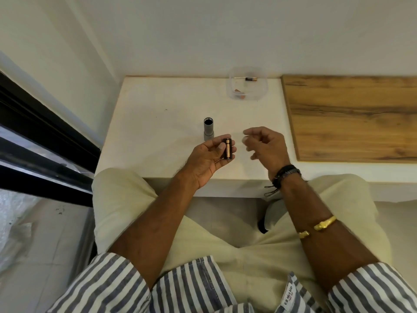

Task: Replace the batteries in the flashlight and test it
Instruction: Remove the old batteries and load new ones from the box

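Observation:
A grey flashlight body (208, 129) stands upright on the white table (158, 123) with its dark open end facing up. Just in front of it, my left hand (209, 159) holds a black battery holder with copper-coloured batteries (295, 151) between thumb and fingers. My right hand (265, 143) hovers to the right of the holder, fingers loosely curled and apart, with nothing visibly in it. A clear plastic container (247, 86) at the back of the table holds one more black-and-copper battery (251, 79) and some small parts.
A wooden board (352, 116) covers the surface to the right of the white table. A wall rises behind the table and a dark window frame (45, 123) runs along the left. A grey and black object (268, 220) lies between my knees under the table edge.

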`<state>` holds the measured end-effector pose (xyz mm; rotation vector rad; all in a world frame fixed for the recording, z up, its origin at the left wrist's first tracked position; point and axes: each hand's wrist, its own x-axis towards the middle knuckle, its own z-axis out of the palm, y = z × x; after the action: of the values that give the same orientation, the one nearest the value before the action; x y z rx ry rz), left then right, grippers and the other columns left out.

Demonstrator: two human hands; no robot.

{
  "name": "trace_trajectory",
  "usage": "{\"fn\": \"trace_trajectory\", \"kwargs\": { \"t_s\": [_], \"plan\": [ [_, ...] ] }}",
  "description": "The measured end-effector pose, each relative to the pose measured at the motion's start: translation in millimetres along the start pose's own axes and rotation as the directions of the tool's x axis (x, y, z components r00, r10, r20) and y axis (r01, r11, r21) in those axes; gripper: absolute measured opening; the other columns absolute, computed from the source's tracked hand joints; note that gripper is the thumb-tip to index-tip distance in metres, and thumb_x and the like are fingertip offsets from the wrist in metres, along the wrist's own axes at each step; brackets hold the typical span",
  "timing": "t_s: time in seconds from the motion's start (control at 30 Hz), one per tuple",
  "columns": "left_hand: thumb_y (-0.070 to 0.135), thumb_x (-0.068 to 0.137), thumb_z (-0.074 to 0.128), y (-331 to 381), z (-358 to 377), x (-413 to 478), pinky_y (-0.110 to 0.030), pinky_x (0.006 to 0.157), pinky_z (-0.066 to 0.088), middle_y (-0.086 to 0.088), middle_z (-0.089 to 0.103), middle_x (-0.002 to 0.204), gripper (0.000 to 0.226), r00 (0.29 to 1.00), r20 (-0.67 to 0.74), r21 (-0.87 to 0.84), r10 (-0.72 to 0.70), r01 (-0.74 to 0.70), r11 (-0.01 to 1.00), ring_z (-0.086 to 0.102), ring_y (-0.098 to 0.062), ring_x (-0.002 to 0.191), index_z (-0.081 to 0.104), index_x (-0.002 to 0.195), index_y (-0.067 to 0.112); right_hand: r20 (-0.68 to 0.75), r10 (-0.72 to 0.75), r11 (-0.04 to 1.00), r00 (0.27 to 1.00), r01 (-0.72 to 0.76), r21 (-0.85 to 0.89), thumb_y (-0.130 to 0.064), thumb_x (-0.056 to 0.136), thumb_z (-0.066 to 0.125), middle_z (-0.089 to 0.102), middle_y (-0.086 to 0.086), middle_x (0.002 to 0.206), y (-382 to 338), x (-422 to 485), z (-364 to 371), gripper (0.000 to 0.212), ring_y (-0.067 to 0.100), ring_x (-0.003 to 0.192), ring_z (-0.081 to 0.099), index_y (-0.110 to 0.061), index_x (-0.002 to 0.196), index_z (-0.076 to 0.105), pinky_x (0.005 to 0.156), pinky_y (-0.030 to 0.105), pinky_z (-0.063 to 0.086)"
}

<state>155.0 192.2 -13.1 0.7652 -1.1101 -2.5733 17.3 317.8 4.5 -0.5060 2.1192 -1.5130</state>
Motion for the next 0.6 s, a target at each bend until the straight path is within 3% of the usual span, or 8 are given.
{"fn": "trace_trajectory", "kwargs": {
  "t_s": [0.13,0.23,0.4,0.6],
  "plan": [
    [0.001,0.1,0.051,0,-1,0,-0.037,0.086,0.059,-0.016,0.068,0.114,0.023,0.998,-0.05,0.036,0.044,-0.043,0.998,0.07,-0.029,0.104,0.066,0.116,0.007,0.146,0.099,0.989,0.984,-0.113,0.091,-0.012,0.088,0.07,0.073,-0.004,0.084,-9,-11,12,0.019,0.013,0.082,0.066,-0.024,0.103,0.073,0.062,0.027,0.057],
    [0.001,0.099,0.052,-1,-3,1,-0.038,0.086,0.059,-0.016,0.069,0.112,0.023,0.994,-0.086,0.089,0.07,-0.063,0.994,0.072,-0.027,0.1,0.065,0.117,0.006,0.176,0.095,0.994,0.98,-0.104,0.042,-0.012,0.089,0.072,0.071,0.002,0.095,-9,-13,16,0.024,0.015,0.088,0.066,-0.021,0.11,0.07,0.066,0.031,0.056],
    [-0.001,0.096,0.058,-6,-2,2,-0.043,0.091,0.058,-0.013,0.073,0.109,0.025,0.987,-0.075,0.292,0.141,-0.114,0.95,0.071,-0.029,0.103,0.065,0.118,0.006,0.268,0.3,0.922,0.916,-0.35,0.164,-0.021,0.089,0.073,0.072,0.003,0.1,-6,-14,15,0.021,0.018,0.088,0.065,-0.019,0.109,0.072,0.067,0.031,0.058],
    [0.0,0.093,0.062,-8,-2,4,-0.039,0.089,0.059,-0.01,0.074,0.106,0.025,0.968,-0.06,0.47,0.242,-0.187,0.863,0.073,-0.026,0.098,0.068,0.116,0.009,0.341,0.331,0.856,0.88,-0.432,0.284,-0.014,0.09,0.071,0.07,0.01,0.103,-4,-15,16,0.015,0.027,0.097,0.067,-0.016,0.105,0.071,0.075,0.036,0.062]
  ]
}}
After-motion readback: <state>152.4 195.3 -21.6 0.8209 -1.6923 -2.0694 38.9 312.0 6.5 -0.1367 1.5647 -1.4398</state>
